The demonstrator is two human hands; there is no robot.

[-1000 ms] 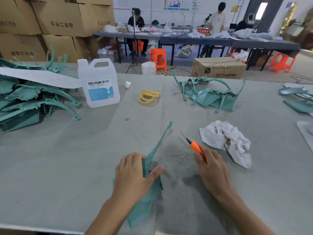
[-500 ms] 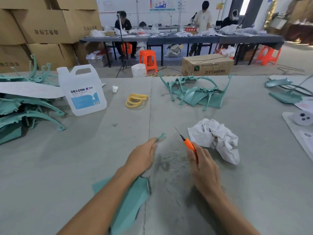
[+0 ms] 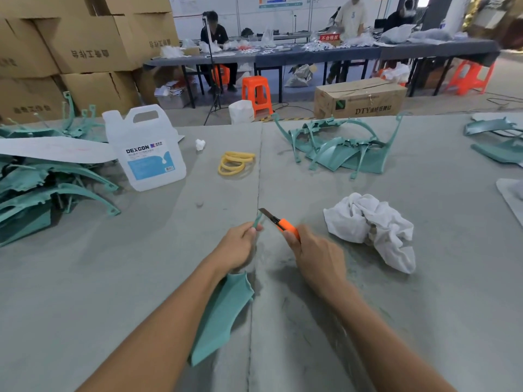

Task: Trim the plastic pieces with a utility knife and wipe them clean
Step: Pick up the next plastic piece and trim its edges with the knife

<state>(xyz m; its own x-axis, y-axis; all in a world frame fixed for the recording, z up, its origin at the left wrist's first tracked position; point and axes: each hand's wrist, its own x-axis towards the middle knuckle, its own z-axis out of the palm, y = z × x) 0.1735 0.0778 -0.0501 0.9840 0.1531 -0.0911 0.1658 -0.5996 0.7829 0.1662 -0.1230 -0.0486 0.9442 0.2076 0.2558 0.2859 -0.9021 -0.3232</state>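
The left hand (image 3: 237,247) grips the teal piece (image 3: 220,312) near its thin tip, its wide end low over the surface (image 3: 113,278). The right hand (image 3: 317,258) holds the knife (image 3: 283,223), blade beside the tip. A rag (image 3: 370,227) lies right.

I am reading "DEXCON" on the blue-and-white label of the white jug (image 3: 147,149). I am making out "DTY" printed on the cardboard box (image 3: 360,99), and "不合格" on the red sign (image 3: 329,37). Characters on the stacked cartons (image 3: 90,52) are showing upside down, unreadable.
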